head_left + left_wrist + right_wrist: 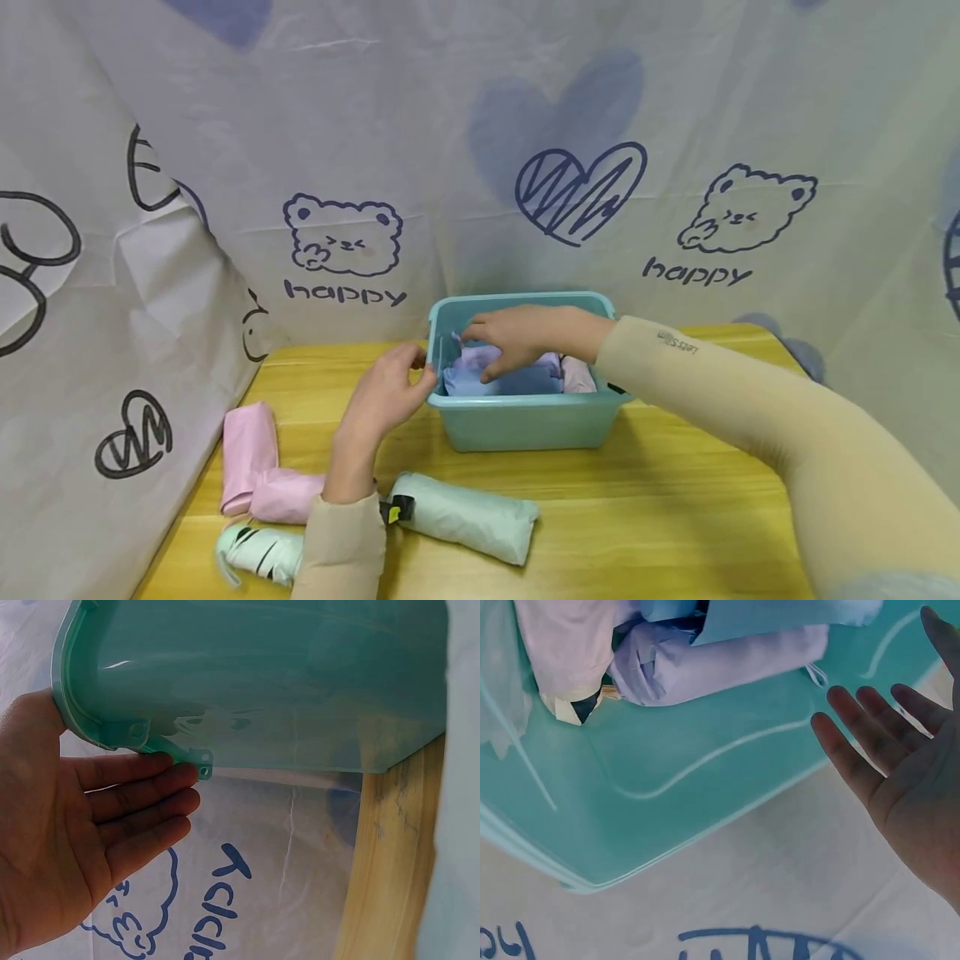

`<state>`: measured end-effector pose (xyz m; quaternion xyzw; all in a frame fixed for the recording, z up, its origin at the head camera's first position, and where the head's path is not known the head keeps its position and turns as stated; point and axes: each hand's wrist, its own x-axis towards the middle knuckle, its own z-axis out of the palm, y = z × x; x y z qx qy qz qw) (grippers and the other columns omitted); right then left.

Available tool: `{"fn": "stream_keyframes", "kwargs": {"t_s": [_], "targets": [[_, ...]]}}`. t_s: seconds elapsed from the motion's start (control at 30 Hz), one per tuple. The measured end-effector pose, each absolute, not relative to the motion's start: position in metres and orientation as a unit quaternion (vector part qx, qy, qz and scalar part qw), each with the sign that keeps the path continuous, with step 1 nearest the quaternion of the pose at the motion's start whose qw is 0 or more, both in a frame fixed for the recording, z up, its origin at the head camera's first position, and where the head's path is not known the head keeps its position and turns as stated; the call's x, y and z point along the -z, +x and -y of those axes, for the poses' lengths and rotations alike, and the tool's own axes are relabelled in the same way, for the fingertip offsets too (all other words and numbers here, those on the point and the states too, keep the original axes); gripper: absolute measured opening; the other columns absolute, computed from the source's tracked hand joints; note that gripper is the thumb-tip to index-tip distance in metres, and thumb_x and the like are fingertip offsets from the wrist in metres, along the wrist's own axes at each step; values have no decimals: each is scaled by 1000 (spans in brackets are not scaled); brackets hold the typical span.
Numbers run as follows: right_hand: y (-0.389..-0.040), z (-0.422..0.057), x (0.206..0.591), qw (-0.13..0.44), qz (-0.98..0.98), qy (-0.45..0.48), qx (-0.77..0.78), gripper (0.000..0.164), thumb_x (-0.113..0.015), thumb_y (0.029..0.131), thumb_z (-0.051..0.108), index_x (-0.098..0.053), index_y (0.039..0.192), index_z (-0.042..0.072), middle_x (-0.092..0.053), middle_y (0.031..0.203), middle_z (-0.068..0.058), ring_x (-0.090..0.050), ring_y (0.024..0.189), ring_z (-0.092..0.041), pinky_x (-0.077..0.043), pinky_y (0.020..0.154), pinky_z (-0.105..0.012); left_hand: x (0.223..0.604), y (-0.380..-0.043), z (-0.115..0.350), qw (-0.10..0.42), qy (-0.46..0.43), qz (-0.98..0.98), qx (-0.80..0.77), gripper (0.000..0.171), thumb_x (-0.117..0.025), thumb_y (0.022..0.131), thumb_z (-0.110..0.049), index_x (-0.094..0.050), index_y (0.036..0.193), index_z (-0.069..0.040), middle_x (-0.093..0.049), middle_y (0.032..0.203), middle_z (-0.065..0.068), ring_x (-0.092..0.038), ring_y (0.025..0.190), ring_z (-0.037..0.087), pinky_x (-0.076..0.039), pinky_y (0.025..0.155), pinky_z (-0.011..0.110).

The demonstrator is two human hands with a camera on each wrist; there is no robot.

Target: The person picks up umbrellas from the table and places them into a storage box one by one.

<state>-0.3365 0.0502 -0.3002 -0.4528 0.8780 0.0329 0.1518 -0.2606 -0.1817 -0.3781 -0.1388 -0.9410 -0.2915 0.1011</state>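
Observation:
A teal plastic bin (528,425) stands near the back of the table. My left hand (386,392) is at its left rim, fingers extended along the outside under the lip in the left wrist view, the thumb partly hidden by the rim. Over the bin's opening hovers my right hand (517,333), fingers spread and nothing in them. Inside lie rolled fabric bundles resembling folded umbrellas: a blue bundle (502,382), a lilac bundle (720,667) with a small loop at one end, and a pale pink bundle (568,645) beside them.
Left of the bin, on the wooden table (660,492), lie two pink bundles, one upright-lying (249,458) and another pink bundle (288,496). A striped mint bundle (262,552) and a plain mint bundle (468,517) lie nearer. A printed white sheet (450,167) hangs behind.

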Motion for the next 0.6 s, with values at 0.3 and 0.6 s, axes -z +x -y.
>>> {"fn": "stream_keyframes", "kwargs": {"t_s": [0.3,0.6], "targets": [[-316,-91,285,88,-899,-416,102,72,-68,98,48,-44,156,14,-46,155,-7,-60,127,-24,-53,104,-43,379,-260,182,100,-139,940,294,24,-60,97,-29,-69,109,-11,-69,110,5,-65,97,26,-56,86,46],[-295,-134,294,-29,-909,-360,210,70,-66,100,45,-43,157,12,-42,160,-11,-42,146,-33,-38,118,-54,380,-260,181,108,-142,939,294,24,-61,98,-27,-69,110,-9,-70,113,7,-66,101,28,-56,88,48]]}}
